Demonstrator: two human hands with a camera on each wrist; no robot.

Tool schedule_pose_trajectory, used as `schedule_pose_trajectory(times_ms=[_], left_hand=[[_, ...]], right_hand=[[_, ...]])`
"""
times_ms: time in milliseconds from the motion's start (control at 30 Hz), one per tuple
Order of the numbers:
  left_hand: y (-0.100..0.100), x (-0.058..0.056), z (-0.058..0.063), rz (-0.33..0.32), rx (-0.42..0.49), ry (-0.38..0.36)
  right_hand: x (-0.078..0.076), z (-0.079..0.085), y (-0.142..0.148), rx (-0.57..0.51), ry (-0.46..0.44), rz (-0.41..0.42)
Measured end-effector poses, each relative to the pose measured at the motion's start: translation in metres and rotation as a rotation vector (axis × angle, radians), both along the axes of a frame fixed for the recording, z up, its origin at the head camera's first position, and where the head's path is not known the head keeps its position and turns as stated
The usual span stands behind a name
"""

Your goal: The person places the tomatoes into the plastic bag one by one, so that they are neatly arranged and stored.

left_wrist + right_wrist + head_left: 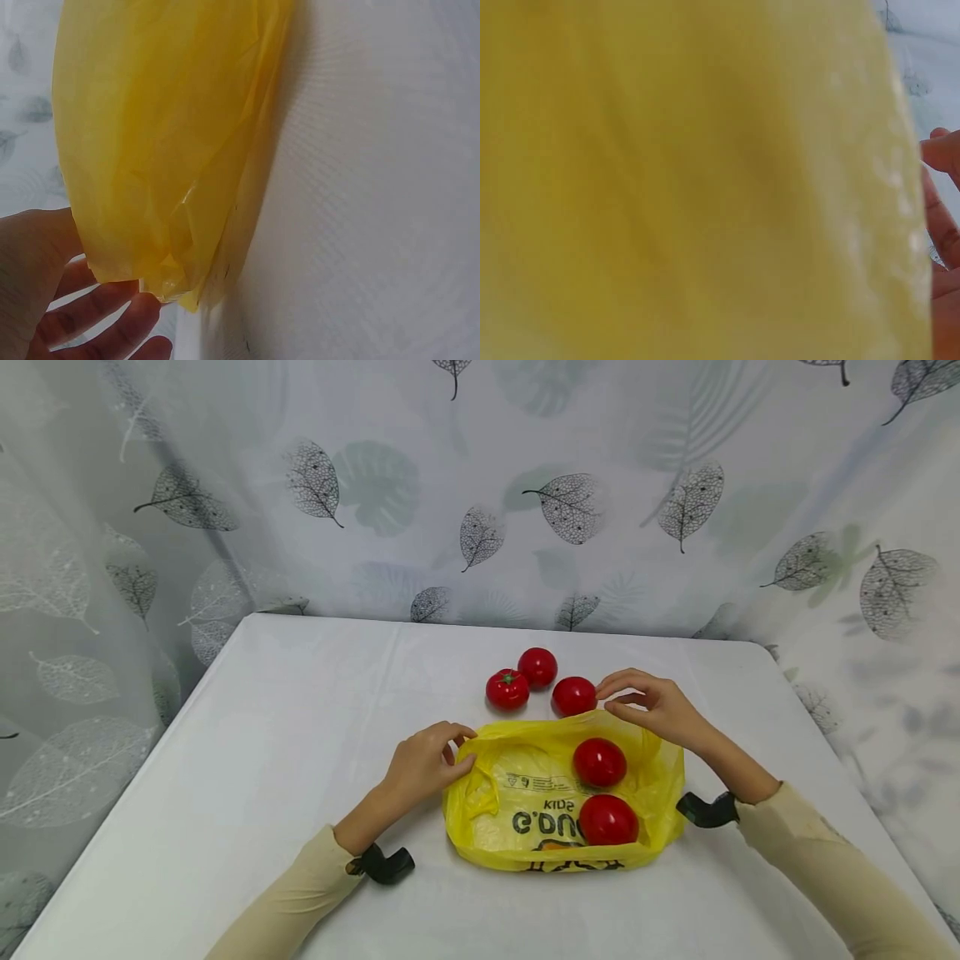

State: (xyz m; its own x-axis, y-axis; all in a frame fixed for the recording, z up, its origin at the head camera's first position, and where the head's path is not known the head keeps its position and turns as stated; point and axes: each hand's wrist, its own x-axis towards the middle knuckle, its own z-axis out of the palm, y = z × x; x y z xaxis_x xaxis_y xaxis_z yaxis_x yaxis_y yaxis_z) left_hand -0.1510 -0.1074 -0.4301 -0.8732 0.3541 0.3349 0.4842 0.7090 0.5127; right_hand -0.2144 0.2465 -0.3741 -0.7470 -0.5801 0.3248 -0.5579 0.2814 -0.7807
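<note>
A yellow plastic bag point(517, 852) lies on the table with its mouth spread wide. Inside, on its right side, are two red tomatoes, one farther back point(600, 762) and one nearer point(608, 820). My left hand point(427, 760) holds the bag's left rim between thumb and fingers; in the left wrist view the yellow plastic point(165, 150) hides the thumb. Over the bag's far right rim, my right hand point(648, 702) has its fingers loosely bent, the fingertips at the right side of a tomato point(573, 697) behind the bag. Whether they touch it, I cannot tell.
Two more tomatoes sit behind the bag: one with a green stem point(507, 690), the other point(537, 667) just beyond it. A white cloth covers the table point(300, 735). A leaf-patterned curtain point(480, 485) hangs along the back and sides.
</note>
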Motion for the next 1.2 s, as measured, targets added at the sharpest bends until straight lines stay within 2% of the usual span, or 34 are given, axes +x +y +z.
schedule_pose_trajectory(times_ms=[300, 533, 767, 967, 1200], left_hand=[[0.000, -0.001, 0.000, -0.001, -0.001, 0.009], [0.000, -0.001, 0.000, -0.009, 0.013, -0.002], [0.000, 0.000, -0.001, -0.006, 0.007, -0.010], [0.000, 0.001, -0.002, -0.005, 0.004, -0.013], [0.001, 0.001, 0.000, 0.003, 0.004, -0.021]], right_hand=[[-0.018, -0.010, -0.004, -0.001, -0.018, -0.020], [-0.027, -0.018, -0.008, 0.117, -0.062, -0.126], [-0.031, -0.028, -0.010, 0.151, -0.174, -0.178], [-0.033, -0.037, -0.011, 0.171, -0.255, -0.179], [-0.037, -0.044, -0.015, 0.193, -0.244, -0.202]])
